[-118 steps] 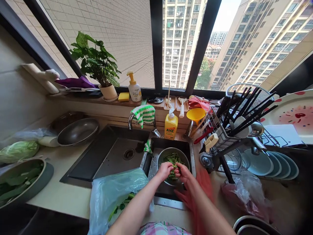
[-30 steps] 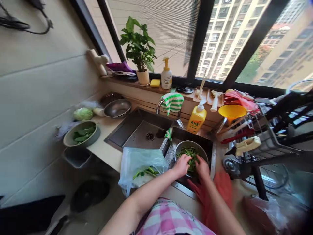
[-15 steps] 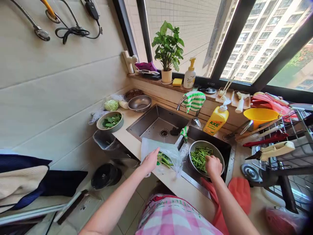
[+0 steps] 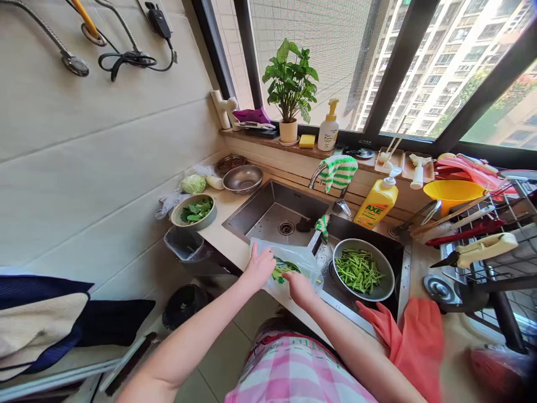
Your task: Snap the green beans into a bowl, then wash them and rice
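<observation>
Two bare hands work at one plastic bag (image 4: 304,257), which lies on the counter at the near edge of the sink. The left hand (image 4: 260,267) rests on the bag's left side, thumb raised; whether it grips the plastic cannot be told. The right hand (image 4: 301,286) is curled at the leafy stems (image 4: 280,273) in the bag; its grip is hidden too. The hands are near each other but apart, and they cover part of the stems, whose number cannot be counted.

The sink has two basins: the left one (image 4: 264,224) holds no bowl, while the right one (image 4: 356,230) holds one metal bowl (image 4: 390,274) of cut green stems (image 4: 359,271), too many to count. One faucet (image 4: 315,176) carries one striped cloth (image 4: 339,172); one smaller cloth (image 4: 323,226) sits on the divider. One yellow bottle (image 4: 376,204) stands behind the right basin.

Far left are one colander (image 4: 205,222) of leaves and one cabbage (image 4: 193,184). Red gloves (image 4: 422,336) lie near right, partly behind the right forearm.
</observation>
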{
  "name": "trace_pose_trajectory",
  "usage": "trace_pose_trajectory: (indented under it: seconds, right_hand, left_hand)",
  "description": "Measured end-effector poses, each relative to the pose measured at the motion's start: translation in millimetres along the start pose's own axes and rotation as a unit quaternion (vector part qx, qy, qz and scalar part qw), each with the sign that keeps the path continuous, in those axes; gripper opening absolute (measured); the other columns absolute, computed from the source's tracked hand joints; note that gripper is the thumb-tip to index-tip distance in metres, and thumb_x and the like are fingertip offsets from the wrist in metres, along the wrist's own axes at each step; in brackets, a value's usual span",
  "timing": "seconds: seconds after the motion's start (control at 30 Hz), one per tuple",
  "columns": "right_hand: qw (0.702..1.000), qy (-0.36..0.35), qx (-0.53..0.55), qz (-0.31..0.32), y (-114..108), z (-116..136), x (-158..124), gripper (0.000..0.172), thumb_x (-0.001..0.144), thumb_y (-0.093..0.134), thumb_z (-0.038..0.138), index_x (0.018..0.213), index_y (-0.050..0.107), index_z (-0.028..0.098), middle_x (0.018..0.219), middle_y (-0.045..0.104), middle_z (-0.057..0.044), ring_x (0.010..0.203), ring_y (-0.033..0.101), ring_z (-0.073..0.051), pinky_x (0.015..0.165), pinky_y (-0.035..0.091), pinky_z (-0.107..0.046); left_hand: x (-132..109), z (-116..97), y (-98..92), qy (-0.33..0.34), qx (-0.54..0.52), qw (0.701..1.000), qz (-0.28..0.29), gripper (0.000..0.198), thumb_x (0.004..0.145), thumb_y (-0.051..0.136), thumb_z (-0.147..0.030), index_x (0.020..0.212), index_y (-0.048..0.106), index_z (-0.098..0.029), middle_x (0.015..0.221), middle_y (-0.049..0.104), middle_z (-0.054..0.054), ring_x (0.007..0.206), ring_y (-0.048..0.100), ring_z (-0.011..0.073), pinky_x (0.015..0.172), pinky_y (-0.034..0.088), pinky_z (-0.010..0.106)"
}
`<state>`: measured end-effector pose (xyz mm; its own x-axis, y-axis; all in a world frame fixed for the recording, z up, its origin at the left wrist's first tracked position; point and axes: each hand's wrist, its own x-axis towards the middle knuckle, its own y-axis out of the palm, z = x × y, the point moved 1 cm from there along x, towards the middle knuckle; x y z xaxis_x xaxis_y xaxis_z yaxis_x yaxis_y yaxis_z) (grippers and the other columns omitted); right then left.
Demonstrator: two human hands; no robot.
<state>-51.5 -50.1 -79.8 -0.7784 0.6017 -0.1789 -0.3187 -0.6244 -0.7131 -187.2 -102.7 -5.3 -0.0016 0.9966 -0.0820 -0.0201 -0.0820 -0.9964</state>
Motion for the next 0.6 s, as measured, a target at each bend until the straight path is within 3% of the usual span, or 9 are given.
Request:
trace_pose_trajectory:
  seconds: [0.07, 0.13, 0.27, 0.43, 0.53, 0.6]
  right_hand:
    - [0.996, 0.051, -0.064, -0.018, 1.2, -1.3, 9.3, 0.038, 0.076, 0.038, 0.002, 0.101, 0.060, 0.020, 0.098, 0.061, -0.008, 0.084, 0.058, -0.019, 0.072, 0.039, -0.026]
    - [0.992, 0.066, -0.102, -0.032, -1.2, -2.7, 16.7, 0.033, 0.078, 0.037, 0.005, 0.100, 0.058, 0.019, 0.100, 0.059, -0.010, 0.082, 0.058, -0.019, 0.069, 0.039, -0.027]
    - [0.992, 0.010, -0.127, -0.003, 10.0, 5.3, 28.7, 0.025, 0.079, 0.041, 0.010, 0.091, 0.061, 0.020, 0.093, 0.060, -0.008, 0.077, 0.058, -0.019, 0.066, 0.039, -0.026]
    - [0.991, 0.000, -0.135, 0.015, 34.8, 20.6, 41.4, 0.018, 0.080, 0.048, 0.023, 0.089, 0.063, 0.019, 0.094, 0.062, -0.009, 0.076, 0.059, -0.020, 0.065, 0.041, -0.028]
    - [0.992, -0.004, -0.122, 0.040, 29.1, 21.0, 45.8, 0.014, 0.077, 0.052, 0.026, 0.078, 0.065, 0.020, 0.087, 0.064, -0.009, 0.076, 0.060, -0.022, 0.065, 0.041, -0.030]
    - [0.996, 0.020, -0.088, 0.019, 17.6, 17.0, 48.1, 0.014, 0.078, 0.052, 0.025, 0.078, 0.064, 0.019, 0.084, 0.064, -0.010, 0.079, 0.060, -0.024, 0.067, 0.040, -0.031]
  left_hand:
    - [-8.5, 6.1, 1.9, 0.025, 0.029, 0.999, -0.001, 0.026, 0.080, 0.043, -0.005, 0.081, 0.065, -0.019, 0.091, 0.065, 0.008, 0.119, 0.042, 0.0255, 0.103, -0.003, 0.061]
    - [-16.0, 12.1, 6.8, 0.036, 0.039, 0.999, 0.011, 0.025, 0.077, 0.048, -0.005, 0.081, 0.067, -0.020, 0.098, 0.065, 0.008, 0.123, 0.037, 0.0263, 0.102, -0.009, 0.061]
    - [-24.0, 21.4, 17.1, 0.052, 0.012, 0.997, 0.048, 0.023, 0.070, 0.055, -0.003, 0.072, 0.070, -0.021, 0.113, 0.062, 0.009, 0.128, 0.031, 0.0301, 0.101, -0.009, 0.062]
    - [-24.1, 29.3, 11.3, 0.066, 0.011, 0.994, 0.088, 0.023, 0.073, 0.052, -0.003, 0.073, 0.070, -0.017, 0.107, 0.064, 0.014, 0.128, 0.032, 0.0290, 0.105, 0.013, 0.052]
    - [-22.3, 35.6, -0.1, 0.042, -0.007, 0.996, 0.082, 0.026, 0.077, 0.046, -0.003, 0.072, 0.069, -0.014, 0.104, 0.063, 0.014, 0.126, 0.032, 0.0295, 0.100, 0.027, 0.044]
    - [-20.1, 40.0, -8.1, 0.016, -0.011, 0.997, 0.078, 0.029, 0.077, 0.042, -0.002, 0.073, 0.068, -0.013, 0.103, 0.062, 0.014, 0.123, 0.035, 0.0297, 0.095, 0.033, 0.040]
